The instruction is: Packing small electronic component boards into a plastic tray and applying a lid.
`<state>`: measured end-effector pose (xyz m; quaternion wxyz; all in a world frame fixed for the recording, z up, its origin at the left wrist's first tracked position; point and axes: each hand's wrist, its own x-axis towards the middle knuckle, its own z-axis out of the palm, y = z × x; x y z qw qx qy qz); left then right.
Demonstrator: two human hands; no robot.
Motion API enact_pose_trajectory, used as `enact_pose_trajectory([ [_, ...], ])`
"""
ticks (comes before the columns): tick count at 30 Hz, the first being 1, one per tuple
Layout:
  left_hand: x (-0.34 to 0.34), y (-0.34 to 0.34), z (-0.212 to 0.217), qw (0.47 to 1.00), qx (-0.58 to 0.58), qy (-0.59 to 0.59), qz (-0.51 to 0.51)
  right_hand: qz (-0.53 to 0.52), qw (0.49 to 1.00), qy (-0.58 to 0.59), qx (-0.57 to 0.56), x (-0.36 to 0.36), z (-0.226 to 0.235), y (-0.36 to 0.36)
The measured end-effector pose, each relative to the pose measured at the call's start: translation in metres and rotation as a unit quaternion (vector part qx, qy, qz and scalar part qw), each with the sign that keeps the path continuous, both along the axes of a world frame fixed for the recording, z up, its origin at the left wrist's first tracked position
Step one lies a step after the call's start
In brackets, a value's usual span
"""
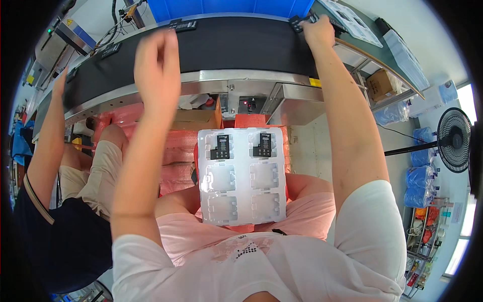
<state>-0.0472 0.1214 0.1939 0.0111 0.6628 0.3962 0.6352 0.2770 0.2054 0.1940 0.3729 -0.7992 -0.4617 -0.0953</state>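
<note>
Black conveyor belt, right hand gripping black part, left hand loosely curled — tray holding two.

Both your bare arms reach far, away from your body. Your left hand hangs raised with the wrist bent and fingers loosely curled, holding nothing. Your right arm stretches almost straight, farther out; your right hand is closed around something small and dark.
</note>
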Motion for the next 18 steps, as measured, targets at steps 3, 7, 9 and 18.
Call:
enact_pose_trajectory([
  [3,-0.004,0.117,0.012,0.935,0.195,0.251,0.159,0.186,0.964,0.129,0.142,-0.017,0.019,-0.037],
  [7,-0.039,0.174,0.0,0.897,-0.179,0.364,-0.175,0.39,0.804,0.422,0.155,-0.064,0.034,-0.134],
  [9,-0.006,0.183,0.003,0.837,-0.291,0.463,0.003,0.392,0.78,0.484,0.061,-0.062,0.022,-0.186],
  [18,0.044,0.094,0.044,0.887,-0.217,0.403,0.068,0.344,0.79,0.43,-0.269,-0.064,-0.193,-0.288],
])
